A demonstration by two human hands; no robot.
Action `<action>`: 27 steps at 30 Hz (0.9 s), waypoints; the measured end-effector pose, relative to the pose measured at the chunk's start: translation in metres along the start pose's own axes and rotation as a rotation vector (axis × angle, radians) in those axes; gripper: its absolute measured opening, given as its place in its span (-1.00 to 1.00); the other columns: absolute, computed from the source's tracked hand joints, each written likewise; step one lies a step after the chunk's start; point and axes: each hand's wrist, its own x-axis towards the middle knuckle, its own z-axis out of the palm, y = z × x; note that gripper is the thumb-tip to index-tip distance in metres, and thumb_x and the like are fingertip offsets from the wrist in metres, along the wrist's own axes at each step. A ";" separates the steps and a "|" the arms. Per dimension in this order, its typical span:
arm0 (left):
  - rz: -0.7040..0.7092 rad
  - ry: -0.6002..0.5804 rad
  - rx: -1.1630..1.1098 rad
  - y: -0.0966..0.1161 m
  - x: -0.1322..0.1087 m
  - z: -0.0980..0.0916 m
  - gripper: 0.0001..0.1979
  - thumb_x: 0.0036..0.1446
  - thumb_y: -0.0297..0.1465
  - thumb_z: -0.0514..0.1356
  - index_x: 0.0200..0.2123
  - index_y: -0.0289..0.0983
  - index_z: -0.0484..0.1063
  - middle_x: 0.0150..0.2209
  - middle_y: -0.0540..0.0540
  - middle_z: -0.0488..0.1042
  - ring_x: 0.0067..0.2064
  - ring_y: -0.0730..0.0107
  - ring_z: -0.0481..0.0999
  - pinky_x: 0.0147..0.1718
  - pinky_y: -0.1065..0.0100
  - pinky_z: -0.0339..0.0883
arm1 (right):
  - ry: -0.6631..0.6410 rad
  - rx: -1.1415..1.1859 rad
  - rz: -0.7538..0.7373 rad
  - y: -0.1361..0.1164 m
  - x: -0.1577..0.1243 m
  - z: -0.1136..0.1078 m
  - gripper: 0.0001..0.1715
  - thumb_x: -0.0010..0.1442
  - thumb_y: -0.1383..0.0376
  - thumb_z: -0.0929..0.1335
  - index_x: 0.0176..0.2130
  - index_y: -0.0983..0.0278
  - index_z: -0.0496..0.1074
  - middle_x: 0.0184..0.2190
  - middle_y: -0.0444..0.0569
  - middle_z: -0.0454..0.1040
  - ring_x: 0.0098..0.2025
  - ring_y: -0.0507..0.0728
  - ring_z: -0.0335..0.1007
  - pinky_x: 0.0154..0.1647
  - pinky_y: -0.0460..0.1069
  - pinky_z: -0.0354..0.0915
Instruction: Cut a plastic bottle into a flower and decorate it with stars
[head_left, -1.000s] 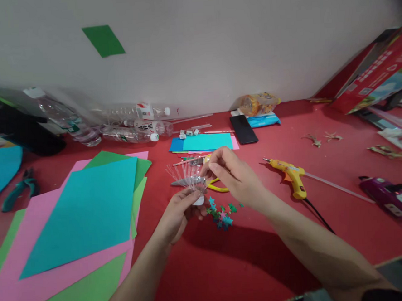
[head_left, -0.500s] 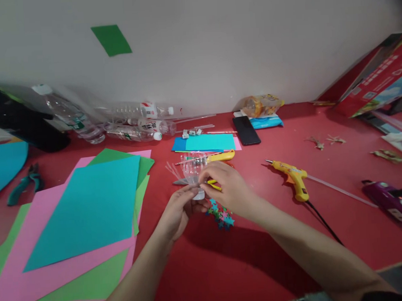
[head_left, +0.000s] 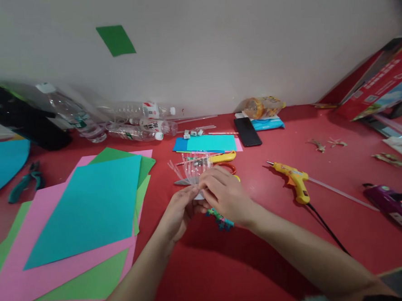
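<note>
A clear plastic bottle top (head_left: 192,168), its wall cut into thin strips that fan out away from me, is held over the middle of the table. My left hand (head_left: 180,209) grips it low down, near the white cap (head_left: 199,196). The fingers of my right hand (head_left: 227,193) are closed against its right side, close to the neck; what lies under those fingertips is hidden. Small coloured paper stars (head_left: 220,220) lie in a heap below, partly covered by my right hand. Scissors (head_left: 184,182) and a yellow utility knife (head_left: 223,157) lie just behind the bottle top.
Coloured sheets (head_left: 88,207) and pliers (head_left: 26,183) lie left. Plastic bottles (head_left: 135,132) and a black flask (head_left: 25,118) line the wall. A phone (head_left: 248,131) lies behind; rightward are a glue gun (head_left: 293,176) with its cord, a purple power strip (head_left: 393,206) and a red box (head_left: 380,82).
My right hand has turned and come lower over the bottle's neck, covering more of the cap and the stars. My left hand keeps its hold. The view has shifted slightly.
</note>
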 end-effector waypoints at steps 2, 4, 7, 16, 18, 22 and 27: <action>0.001 0.006 0.000 -0.001 0.000 -0.001 -0.76 0.04 -0.28 0.29 -0.45 -0.37 0.50 -0.54 -0.07 0.49 -0.53 0.51 0.45 -0.55 0.52 0.35 | 0.012 -0.017 -0.017 0.000 -0.002 0.002 -0.83 0.24 0.47 0.21 -0.33 0.25 0.31 -0.32 0.01 0.44 -0.26 0.14 0.26 -0.23 0.04 0.28; -0.005 0.016 -0.008 -0.002 0.000 -0.001 -0.76 0.02 -0.27 0.29 -0.47 -0.37 0.50 -0.55 -0.06 0.48 -0.54 0.52 0.44 -0.56 0.52 0.34 | 0.010 -0.044 -0.027 0.000 -0.003 0.004 -0.83 0.25 0.46 0.21 -0.32 0.26 0.31 -0.31 0.02 0.44 -0.26 0.15 0.26 -0.22 0.05 0.28; -0.017 0.029 -0.034 -0.003 0.001 -0.002 -0.76 0.00 -0.27 0.31 -0.47 -0.36 0.51 -0.56 -0.05 0.49 -0.54 0.52 0.45 -0.57 0.53 0.33 | -0.003 -0.081 -0.042 0.000 -0.005 0.007 -0.82 0.27 0.45 0.20 -0.31 0.26 0.33 -0.31 0.03 0.44 -0.26 0.15 0.27 -0.21 0.06 0.30; 0.025 0.035 0.047 0.005 0.001 0.000 -0.81 -0.02 -0.33 0.31 -0.43 -0.37 0.51 -0.55 -0.07 0.49 -0.55 0.48 0.44 -0.54 0.47 0.38 | 0.005 0.075 0.064 -0.001 -0.001 0.002 -0.84 0.27 0.44 0.21 -0.30 0.25 0.32 -0.30 -0.01 0.47 -0.23 0.12 0.32 -0.18 0.04 0.31; 0.042 0.024 0.091 0.006 0.000 -0.002 -0.84 0.00 -0.36 0.30 -0.40 -0.36 0.51 -0.53 -0.08 0.50 -0.55 0.46 0.45 -0.52 0.44 0.40 | 0.007 0.133 0.114 -0.004 0.001 -0.001 -0.86 0.27 0.43 0.22 -0.29 0.25 0.32 -0.31 -0.02 0.47 -0.23 0.11 0.33 -0.18 0.03 0.31; 0.065 0.013 0.136 0.005 0.000 -0.005 -0.85 0.04 -0.37 0.26 -0.34 -0.35 0.52 -0.48 -0.11 0.53 -0.50 0.40 0.49 -0.52 0.41 0.40 | 0.034 0.152 0.163 -0.009 0.001 -0.003 -0.81 0.26 0.45 0.24 -0.13 0.24 0.31 -0.25 -0.02 0.48 -0.19 0.12 0.35 -0.20 0.04 0.31; 0.072 0.040 0.114 0.001 0.000 -0.006 -0.86 0.00 -0.37 0.28 -0.39 -0.34 0.51 -0.52 -0.08 0.52 -0.53 0.40 0.48 -0.53 0.41 0.38 | 0.029 0.120 0.141 -0.013 0.000 0.000 -0.74 0.27 0.44 0.22 -0.05 0.22 0.28 -0.23 0.01 0.47 -0.16 0.14 0.36 -0.20 0.08 0.31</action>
